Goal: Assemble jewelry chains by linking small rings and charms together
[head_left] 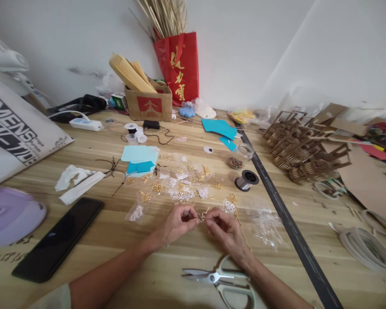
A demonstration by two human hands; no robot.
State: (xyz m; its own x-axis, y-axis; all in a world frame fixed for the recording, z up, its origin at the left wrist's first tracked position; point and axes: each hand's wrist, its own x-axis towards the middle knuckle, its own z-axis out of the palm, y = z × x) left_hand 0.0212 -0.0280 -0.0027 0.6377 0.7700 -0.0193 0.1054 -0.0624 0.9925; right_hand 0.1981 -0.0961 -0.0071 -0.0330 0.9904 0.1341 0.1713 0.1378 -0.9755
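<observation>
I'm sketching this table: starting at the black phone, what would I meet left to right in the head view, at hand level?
Black phone, left hand, small piece, right hand, clear plastic bag, pale coil.

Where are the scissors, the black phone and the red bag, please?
Scissors point(213, 278): head view, on the pivot.
Black phone point(59, 238): head view, on its upper face.
Red bag point(184, 71): head view, on the front.

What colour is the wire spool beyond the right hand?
The wire spool is black, wound with silver-grey wire; it shows best in the head view.
</observation>
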